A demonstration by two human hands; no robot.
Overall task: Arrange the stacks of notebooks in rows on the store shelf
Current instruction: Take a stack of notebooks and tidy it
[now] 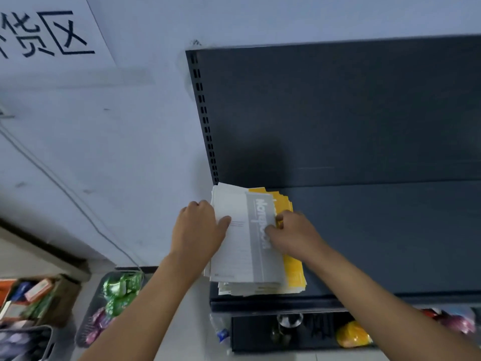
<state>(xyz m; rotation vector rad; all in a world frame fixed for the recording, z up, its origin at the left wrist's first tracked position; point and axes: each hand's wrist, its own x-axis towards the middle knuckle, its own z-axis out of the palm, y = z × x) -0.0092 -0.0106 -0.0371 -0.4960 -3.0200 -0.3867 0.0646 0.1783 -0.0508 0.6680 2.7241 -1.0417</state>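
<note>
Stack of white-and-grey and yellow paper notebooks (250,256): lies flat at left end of dark grey metal shelf (377,243). Left hand (197,230): grasps stack's left edge, thumb on cover. Right hand (294,235): grips top notebook (260,267) at right edge.

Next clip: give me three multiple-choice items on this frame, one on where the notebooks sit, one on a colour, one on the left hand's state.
1. Where on the shelf does the stack of notebooks lie?
A. left end
B. middle
C. right end

2. What colour shows beside the grey-and-white top notebook's right edge?
A. red
B. yellow
C. green

3. What is the left hand doing?
A. hanging free
B. pressing the bare shelf
C. gripping the stack's left edge

Answers: 1 A, the stack lies by the shelf's slotted left upright; 2 B, yellow notebooks stick out there; 3 C, thumb on top, fingers curled at the edge.
</note>
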